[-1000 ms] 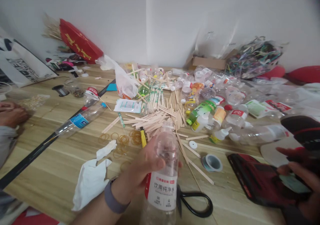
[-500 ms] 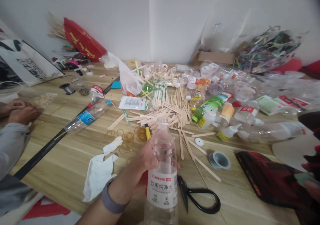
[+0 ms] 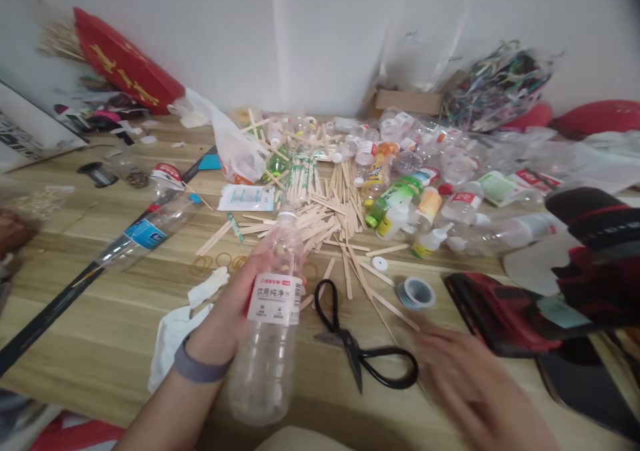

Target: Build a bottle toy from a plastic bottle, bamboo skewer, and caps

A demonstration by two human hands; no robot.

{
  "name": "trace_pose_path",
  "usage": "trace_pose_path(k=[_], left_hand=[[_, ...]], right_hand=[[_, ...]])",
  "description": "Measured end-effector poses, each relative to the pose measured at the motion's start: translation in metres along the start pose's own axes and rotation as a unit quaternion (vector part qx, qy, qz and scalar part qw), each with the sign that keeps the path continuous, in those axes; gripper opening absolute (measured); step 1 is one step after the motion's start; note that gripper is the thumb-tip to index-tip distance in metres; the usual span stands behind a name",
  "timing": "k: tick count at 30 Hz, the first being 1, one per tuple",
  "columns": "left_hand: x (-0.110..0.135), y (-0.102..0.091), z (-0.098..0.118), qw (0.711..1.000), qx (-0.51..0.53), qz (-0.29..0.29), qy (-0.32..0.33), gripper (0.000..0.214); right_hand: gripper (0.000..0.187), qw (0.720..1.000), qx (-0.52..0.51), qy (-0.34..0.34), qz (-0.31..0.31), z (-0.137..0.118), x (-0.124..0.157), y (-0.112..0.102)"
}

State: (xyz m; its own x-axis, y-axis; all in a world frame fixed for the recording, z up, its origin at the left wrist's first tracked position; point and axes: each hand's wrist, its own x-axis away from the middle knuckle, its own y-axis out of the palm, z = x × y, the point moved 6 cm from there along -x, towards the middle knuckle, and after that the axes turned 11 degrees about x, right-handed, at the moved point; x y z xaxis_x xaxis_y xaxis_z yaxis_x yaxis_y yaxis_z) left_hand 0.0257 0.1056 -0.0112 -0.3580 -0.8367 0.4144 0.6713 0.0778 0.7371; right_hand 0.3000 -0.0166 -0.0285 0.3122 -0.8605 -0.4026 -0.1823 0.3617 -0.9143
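Observation:
My left hand, with a grey band at the wrist, is wrapped round a clear plastic water bottle. The bottle has a white label with red and black print and leans slightly, its neck pointing away from me. To its right a pair of black-handled scissors lies on the table with the blades parted. My right hand is over the table just right of the scissors, smeared by motion; its fingers look stretched out, and I see nothing in them.
Loose wooden sticks spread across the middle. Many plastic bottles crowd the back right. A red-and-black power tool lies at right, near a wire spool. A joined bottle on a dark strip, tissue and rubber bands are at left.
The bottle has tilted and moved left with my left hand, uncovering the scissors. My right hand, mostly hidden behind the bottle before, has come out to the right. The view has shifted right.

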Motion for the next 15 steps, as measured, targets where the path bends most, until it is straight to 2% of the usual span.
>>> trace_pose_path(k=[2,4,7,9,11,13,15], left_hand=[[-0.002,-0.002,0.000,0.999,-0.029,0.028,0.000,0.050],[-0.005,-0.005,-0.003,0.998,-0.044,0.033,-0.006,0.047],[-0.011,-0.013,-0.011,0.999,-0.038,0.019,-0.029,0.044],[-0.014,-0.019,-0.013,0.998,-0.034,0.005,-0.046,0.045],[-0.017,-0.024,-0.013,0.998,-0.029,-0.008,-0.058,0.045],[-0.022,-0.029,-0.008,0.999,-0.012,-0.016,-0.040,0.044],[-0.026,-0.031,-0.001,0.999,0.022,-0.023,0.005,0.042]], right_hand=[[0.030,0.994,0.035,-0.099,-0.027,-0.032,-0.019,0.015],[0.037,0.982,0.054,-0.166,-0.068,-0.052,-0.034,0.032],[0.038,0.970,0.044,-0.198,-0.131,-0.062,-0.042,0.054],[0.038,0.970,0.024,-0.188,-0.153,-0.061,-0.042,0.060],[0.042,0.970,-0.031,-0.160,-0.180,-0.058,-0.043,0.058],[0.045,0.960,-0.139,-0.110,-0.216,-0.052,-0.046,0.046],[0.039,0.928,-0.286,-0.013,-0.240,-0.041,-0.051,0.031]])
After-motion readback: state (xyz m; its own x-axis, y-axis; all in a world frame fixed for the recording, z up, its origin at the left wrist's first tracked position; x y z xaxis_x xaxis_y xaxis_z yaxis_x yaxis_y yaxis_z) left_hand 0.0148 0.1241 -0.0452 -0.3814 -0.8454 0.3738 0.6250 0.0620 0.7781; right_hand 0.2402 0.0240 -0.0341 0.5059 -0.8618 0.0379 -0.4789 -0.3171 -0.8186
